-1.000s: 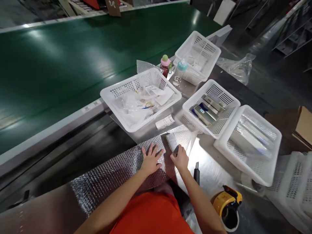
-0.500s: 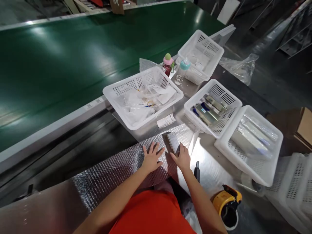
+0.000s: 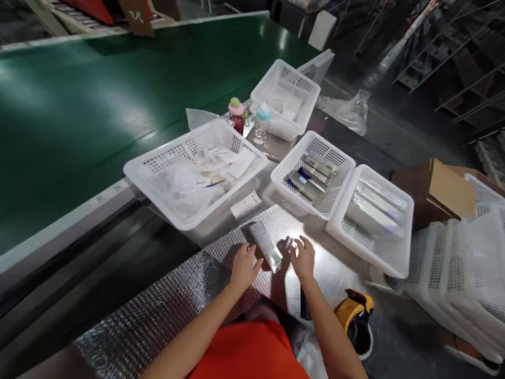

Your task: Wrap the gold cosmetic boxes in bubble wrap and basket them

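Note:
A slim silvery box [image 3: 265, 245] with a pale label lies on a sheet of bubble wrap [image 3: 189, 287] spread over the metal table. My left hand [image 3: 243, 267] is at the box's left side, its fingers apart and resting on or just over the wrap; whether they touch the box I cannot tell. To the right of the box, my right hand [image 3: 303, 260] hovers near the wrap's right edge, with bent, parted fingers and nothing visible in them. A dark-handled cutter [image 3: 304, 306] lies partly hidden beside my right forearm.
White baskets hold bagged items [image 3: 179, 223], silvery boxes [image 3: 278, 181] and wrapped boxes [image 3: 335, 223]. Another basket [image 3: 310, 113] stands behind two bottles [image 3: 262, 125]. A paper slip [image 3: 245, 204] lies ahead. A yellow tape dispenser [image 3: 349, 314] is at right; a green conveyor [image 3: 118, 105] runs behind.
My right hand has come off the box and moved right of it. My left hand has drawn closer to the box's left side. The camera view has turned to the right.

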Available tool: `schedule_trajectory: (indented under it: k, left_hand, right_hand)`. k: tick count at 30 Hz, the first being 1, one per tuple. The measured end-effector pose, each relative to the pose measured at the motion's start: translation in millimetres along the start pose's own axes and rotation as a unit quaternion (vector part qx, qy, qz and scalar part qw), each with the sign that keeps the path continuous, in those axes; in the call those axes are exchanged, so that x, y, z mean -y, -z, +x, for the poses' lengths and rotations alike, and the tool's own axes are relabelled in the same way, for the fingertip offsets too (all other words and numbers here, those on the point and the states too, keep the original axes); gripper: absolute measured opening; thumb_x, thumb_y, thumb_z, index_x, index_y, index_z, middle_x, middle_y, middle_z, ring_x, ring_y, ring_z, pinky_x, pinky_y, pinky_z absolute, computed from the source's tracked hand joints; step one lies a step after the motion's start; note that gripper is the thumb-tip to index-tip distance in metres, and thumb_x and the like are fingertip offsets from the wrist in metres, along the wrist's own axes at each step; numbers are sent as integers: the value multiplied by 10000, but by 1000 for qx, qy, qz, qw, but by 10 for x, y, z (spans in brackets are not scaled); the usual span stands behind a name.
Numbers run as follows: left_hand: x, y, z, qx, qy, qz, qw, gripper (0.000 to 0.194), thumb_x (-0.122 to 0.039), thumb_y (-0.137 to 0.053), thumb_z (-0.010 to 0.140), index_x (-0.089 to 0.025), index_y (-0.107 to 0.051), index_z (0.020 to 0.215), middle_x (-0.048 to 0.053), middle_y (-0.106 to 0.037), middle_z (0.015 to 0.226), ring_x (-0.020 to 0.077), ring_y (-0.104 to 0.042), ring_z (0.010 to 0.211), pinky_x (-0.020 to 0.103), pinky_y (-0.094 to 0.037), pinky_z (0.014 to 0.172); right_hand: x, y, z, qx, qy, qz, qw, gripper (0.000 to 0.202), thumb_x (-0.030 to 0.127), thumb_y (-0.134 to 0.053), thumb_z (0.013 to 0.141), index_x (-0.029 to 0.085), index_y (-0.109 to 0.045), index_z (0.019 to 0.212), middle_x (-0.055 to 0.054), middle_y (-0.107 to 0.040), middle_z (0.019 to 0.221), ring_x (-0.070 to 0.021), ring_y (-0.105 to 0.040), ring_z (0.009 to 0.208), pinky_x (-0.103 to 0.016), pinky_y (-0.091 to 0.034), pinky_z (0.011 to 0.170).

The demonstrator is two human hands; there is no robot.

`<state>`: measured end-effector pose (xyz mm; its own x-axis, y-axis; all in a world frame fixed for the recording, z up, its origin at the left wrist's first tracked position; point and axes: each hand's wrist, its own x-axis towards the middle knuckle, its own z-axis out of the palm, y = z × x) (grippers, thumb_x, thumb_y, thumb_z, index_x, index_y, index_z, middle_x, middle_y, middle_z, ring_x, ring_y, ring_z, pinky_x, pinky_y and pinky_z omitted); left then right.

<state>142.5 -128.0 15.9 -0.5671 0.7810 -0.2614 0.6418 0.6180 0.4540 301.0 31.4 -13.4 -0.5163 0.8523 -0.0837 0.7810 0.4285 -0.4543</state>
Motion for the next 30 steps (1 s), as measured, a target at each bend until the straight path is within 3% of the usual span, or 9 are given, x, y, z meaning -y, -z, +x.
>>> schedule_trajectory:
  k: [4, 8, 11, 14, 19, 22, 24, 27, 30]
  left_hand:
    - [-205, -211, 228, -7, 125, -258, 958, 320, -326, -562, 873, -106, -570, 1105, 185, -649, 1144, 259, -653, 1047, 415, -545, 905]
    - [-177, -409, 342, 25, 243, -442, 863, 372, -536, -598, 787, -191, -520, 903, 76, -667, 909, 205, -671, 750, 327, -558, 628]
    - [-108, -487, 342, -7, 213, -429, 878, 472, -667, -615, 689, -214, -505, 761, 20, -625, 764, 206, -631, 717, 335, -535, 652]
    - [-82, -526, 337, -37, 190, -387, 902, 471, -680, -584, 708, -216, -511, 728, 20, -624, 735, 223, -625, 746, 375, -524, 757]
    - [-156, -582, 331, -62, 201, -362, 908, 476, -566, -541, 798, -178, -498, 1070, 110, -679, 989, 259, -669, 903, 423, -540, 847]
    - [-313, -536, 254, -143, 186, -209, 949, 563, -478, -501, 872, -109, -403, 1287, 190, -606, 1155, 301, -631, 1058, 483, -514, 927]
    - [-476, -460, 187, -172, 118, -79, 975, 559, -422, -506, 901, -93, -419, 1345, 235, -542, 1283, 348, -553, 1196, 546, -450, 1012]
    - [-787, -366, 143, -92, -21, 46, 994, 464, -356, -521, 917, -150, -536, 1333, 213, -537, 1387, 388, -475, 1301, 641, -335, 1091]
    - [-1113, -385, 192, 5, -101, 101, 990, 489, -320, -509, 927, -148, -537, 1384, 212, -566, 1398, 410, -414, 1378, 714, -225, 1128]
  right_hand:
    - [155, 437, 585, -85, 126, 64, 986, 352, 335, -411, 955, 200, -635, 1191, -154, -606, 1269, -273, -528, 1220, -457, -413, 1060]
    - [209, 827, 1656, -91, 100, 3, 991, 360, 242, -396, 946, 188, -599, 1238, -141, -584, 1299, -265, -503, 1240, -430, -398, 1063]
    - [153, 859, 2352, 8, 34, -70, 997, 281, 178, -523, 879, 160, -633, 1137, -158, -611, 1245, -284, -545, 1165, -427, -432, 986]
    - [77, 704, 2708, 48, 1, -85, 995, 244, 142, -657, 787, 141, -650, 1031, -191, -624, 1186, -325, -567, 1130, -449, -449, 921]
    - [28, 490, 2805, 42, -20, -92, 995, 438, 172, -764, 713, 104, -594, 1112, -269, -550, 1286, -389, -493, 1232, -500, -405, 972]
    - [17, 491, 2765, 54, -21, -72, 996, 435, 243, -754, 739, 99, -573, 1108, -229, -621, 1156, -328, -568, 1122, -425, -452, 891]
    - [16, 538, 2710, 54, -16, -53, 997, 393, 281, -727, 765, 118, -569, 1087, -176, -647, 1073, -277, -603, 1027, -379, -465, 835]
    - [42, 698, 2576, 24, -17, -35, 999, 347, 350, -692, 803, 160, -556, 1060, -140, -642, 1041, -264, -608, 948, -384, -469, 796]
    - [121, 990, 2343, -54, -1, 67, 996, 384, 440, -687, 792, 186, -537, 1037, -94, -632, 963, -243, -588, 853, -398, -476, 778]
